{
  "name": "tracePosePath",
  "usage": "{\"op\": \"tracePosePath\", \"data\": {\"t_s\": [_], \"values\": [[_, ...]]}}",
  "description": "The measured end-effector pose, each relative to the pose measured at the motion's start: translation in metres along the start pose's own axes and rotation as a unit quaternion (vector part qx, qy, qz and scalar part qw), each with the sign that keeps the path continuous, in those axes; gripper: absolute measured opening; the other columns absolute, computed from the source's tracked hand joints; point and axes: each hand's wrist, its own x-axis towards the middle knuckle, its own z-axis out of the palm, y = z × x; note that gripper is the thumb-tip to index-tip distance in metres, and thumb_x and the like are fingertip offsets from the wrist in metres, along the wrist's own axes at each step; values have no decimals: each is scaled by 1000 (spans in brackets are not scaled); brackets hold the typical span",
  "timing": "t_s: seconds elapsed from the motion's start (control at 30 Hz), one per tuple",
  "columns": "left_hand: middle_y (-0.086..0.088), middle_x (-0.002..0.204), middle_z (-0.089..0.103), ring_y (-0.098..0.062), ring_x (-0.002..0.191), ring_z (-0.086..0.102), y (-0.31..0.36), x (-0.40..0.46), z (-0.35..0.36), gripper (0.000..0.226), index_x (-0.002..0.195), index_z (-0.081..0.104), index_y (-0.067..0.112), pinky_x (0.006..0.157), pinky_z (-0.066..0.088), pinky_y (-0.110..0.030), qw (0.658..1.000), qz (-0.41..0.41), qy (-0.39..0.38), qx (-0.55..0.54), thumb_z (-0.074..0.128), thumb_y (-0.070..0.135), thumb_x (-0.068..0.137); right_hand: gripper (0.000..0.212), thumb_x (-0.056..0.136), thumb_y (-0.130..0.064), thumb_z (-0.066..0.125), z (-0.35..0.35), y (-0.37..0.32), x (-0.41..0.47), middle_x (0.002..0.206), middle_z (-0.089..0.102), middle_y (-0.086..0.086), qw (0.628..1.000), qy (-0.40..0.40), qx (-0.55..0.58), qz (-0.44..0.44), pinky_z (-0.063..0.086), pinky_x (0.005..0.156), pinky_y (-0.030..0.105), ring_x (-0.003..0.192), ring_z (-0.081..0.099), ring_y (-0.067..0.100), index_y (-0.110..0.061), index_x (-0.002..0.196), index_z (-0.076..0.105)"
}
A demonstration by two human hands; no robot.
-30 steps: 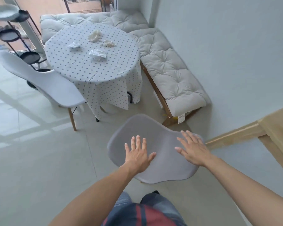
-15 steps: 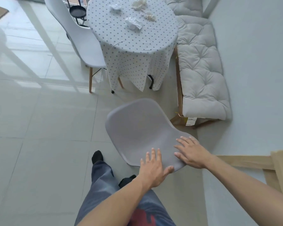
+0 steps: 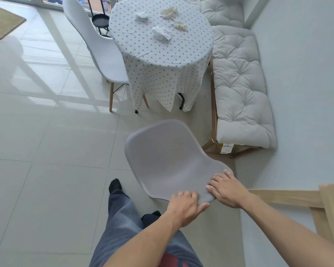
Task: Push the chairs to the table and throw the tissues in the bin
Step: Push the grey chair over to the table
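Note:
A grey shell chair [image 3: 168,157] stands in front of me, a short way from the round table [image 3: 162,54] with its dotted cloth. My left hand [image 3: 185,207] and my right hand [image 3: 227,189] both grip the top edge of the chair's back. A white chair [image 3: 102,51] stands at the table's left side, its seat partly under the cloth. Several crumpled tissues lie on the table top, among them a white one [image 3: 161,33], a white one [image 3: 142,15] and a cream one [image 3: 169,11]. No bin is in view.
A cushioned bench [image 3: 239,83] runs along the wall right of the table. A wooden frame [image 3: 297,199] stands at the right beside my arm. A black stand [image 3: 100,22] is behind the white chair and a woven mat [image 3: 2,22] lies at far left. My legs show below.
Both hands slid from the chair's back panel to its top edge and closed on it. The view shifted, so the table now lies straight ahead of the grey chair.

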Motion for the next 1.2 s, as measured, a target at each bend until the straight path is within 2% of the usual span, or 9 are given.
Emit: {"op": "tracePosePath", "data": {"t_s": [0.13, 0.33, 0.6, 0.93, 1.2], "values": [[-21, 113, 63, -44, 97, 60, 0, 1, -8, 70, 115, 51, 11, 73, 48, -51, 999, 35, 15, 25, 20, 72, 100, 66, 101, -58, 4, -1, 1, 0, 128, 64, -8, 1000, 14, -6, -3, 16, 120, 47, 131, 48, 16, -32, 119, 62], [-25, 114, 64, -47, 95, 61, -10, 7, -24, 68, 116, 52, 6, 72, 49, -51, 995, 75, 25, 54, 22, 65, 104, 54, 105, -56, 13, -4, 1, 8, 126, 63, -12, 1000, 18, -7, 8, 17, 120, 45, 132, 47, 13, -35, 116, 61], [-22, 107, 64, -45, 88, 62, -58, 18, -66, 57, 113, 46, 11, 64, 46, -48, 988, 101, 76, 86, 19, 61, 106, 55, 106, -57, 14, -31, -17, 49, 121, 66, -13, 998, 61, 29, 18, 23, 118, 44, 125, 51, 14, -34, 115, 63], [-18, 104, 65, -40, 87, 59, -136, 60, -145, 50, 110, 48, 11, 72, 45, -48, 975, 115, 105, 158, 22, 53, 108, 58, 104, -64, 13, -92, -34, 125, 124, 66, -13, 993, 81, 83, 38, 24, 115, 40, 124, 51, 14, -36, 119, 61], [-16, 106, 65, -40, 91, 59, -173, 106, -200, 47, 111, 52, 11, 78, 45, -49, 969, 111, 100, 197, 26, 50, 109, 67, 102, -71, 16, -128, -29, 167, 130, 64, -6, 989, 109, 82, 52, 28, 115, 40, 126, 51, 18, -27, 130, 59]]}}
